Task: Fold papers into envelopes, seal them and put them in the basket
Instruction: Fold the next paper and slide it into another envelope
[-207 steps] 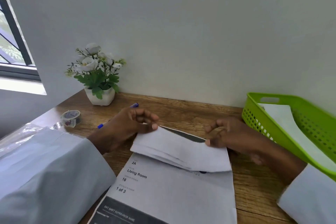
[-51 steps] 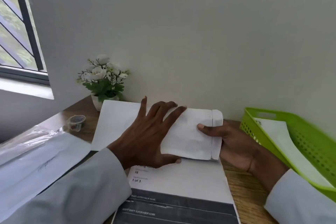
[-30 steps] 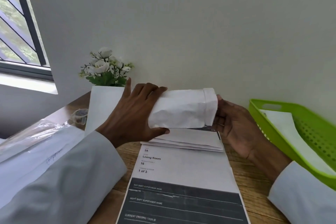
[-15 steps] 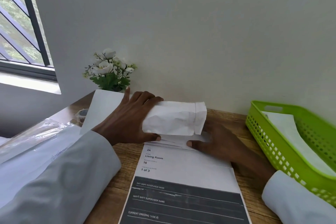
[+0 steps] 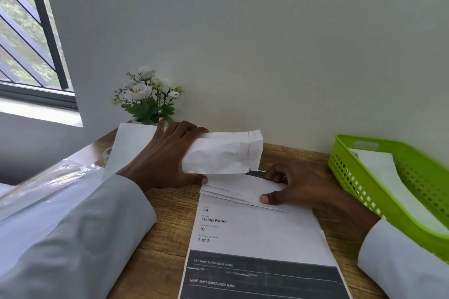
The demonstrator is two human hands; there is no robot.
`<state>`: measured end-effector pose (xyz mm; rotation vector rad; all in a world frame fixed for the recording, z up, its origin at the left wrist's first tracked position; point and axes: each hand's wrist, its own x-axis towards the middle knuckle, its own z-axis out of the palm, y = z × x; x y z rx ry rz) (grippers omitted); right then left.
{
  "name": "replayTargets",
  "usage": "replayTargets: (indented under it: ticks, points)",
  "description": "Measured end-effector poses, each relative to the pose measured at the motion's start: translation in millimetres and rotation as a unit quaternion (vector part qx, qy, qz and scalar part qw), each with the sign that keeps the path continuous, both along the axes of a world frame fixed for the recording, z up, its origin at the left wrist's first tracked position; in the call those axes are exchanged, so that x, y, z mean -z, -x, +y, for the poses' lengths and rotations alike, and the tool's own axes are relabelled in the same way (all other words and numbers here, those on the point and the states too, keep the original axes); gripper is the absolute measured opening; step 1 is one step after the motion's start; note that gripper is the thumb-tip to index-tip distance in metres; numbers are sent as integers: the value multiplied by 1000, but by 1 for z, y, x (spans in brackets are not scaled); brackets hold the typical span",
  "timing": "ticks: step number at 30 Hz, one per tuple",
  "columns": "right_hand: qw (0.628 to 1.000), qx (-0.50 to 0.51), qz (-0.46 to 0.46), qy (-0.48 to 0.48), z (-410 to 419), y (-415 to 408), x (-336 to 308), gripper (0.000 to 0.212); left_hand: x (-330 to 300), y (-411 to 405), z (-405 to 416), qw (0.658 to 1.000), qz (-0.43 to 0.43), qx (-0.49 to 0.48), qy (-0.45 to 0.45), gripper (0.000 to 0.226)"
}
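My left hand (image 5: 162,160) grips a white envelope (image 5: 226,153) and holds it above the desk, its open flap end pointing right. Under it lies a folded white paper (image 5: 240,189) on a printed form (image 5: 255,230). My right hand (image 5: 291,187) pinches the right end of that folded paper, thumb on top and fingers curled at its far edge. A green basket (image 5: 345,172) stands at the right with a white envelope (image 5: 393,182) lying inside it.
A small pot of white flowers (image 5: 148,97) stands by the wall behind my left hand. A clear plastic packet (image 5: 43,184) lies at the left over my sleeve. The wooden desk (image 5: 165,233) ends at the wall; a window is at far left.
My right hand left the envelope's flap end, dropped to the desk and took hold of the folded paper. My left hand kept the envelope lifted, almost unmoved.
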<state>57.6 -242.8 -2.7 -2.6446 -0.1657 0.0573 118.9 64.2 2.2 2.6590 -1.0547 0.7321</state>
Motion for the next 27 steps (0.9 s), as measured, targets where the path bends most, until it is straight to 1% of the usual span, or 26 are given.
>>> replayTargets:
  ticks: [3,6,10,12,14,18,22,24,27]
  points:
    - [999,8,40,4,-2,0,-4,43,0,1,-1,1000,-7,5,7,100]
    - [999,12,51,6,0,1,-7,41,1,0,0,1000,-9,7,5,100]
    - [999,6,49,-14,3,3,-10,47,0,-2,3,1000,-1,5,8,101]
    - [999,6,50,-12,4,4,-11,53,0,-3,4,1000,-3,3,11,100]
    - [999,9,50,-14,6,6,-11,54,0,-3,4,1000,-6,4,10,100]
    - [997,11,71,-33,7,7,-11,42,0,-1,3,1000,-6,10,11,100]
    - [996,30,71,-42,6,10,-14,42,-3,0,5,1000,5,-1,5,101]
    - [994,32,65,-76,9,9,-19,33,-4,2,9,1000,0,-10,5,101]
    - [984,55,16,-169,5,9,-29,13,-9,2,10,1000,-12,-27,4,101]
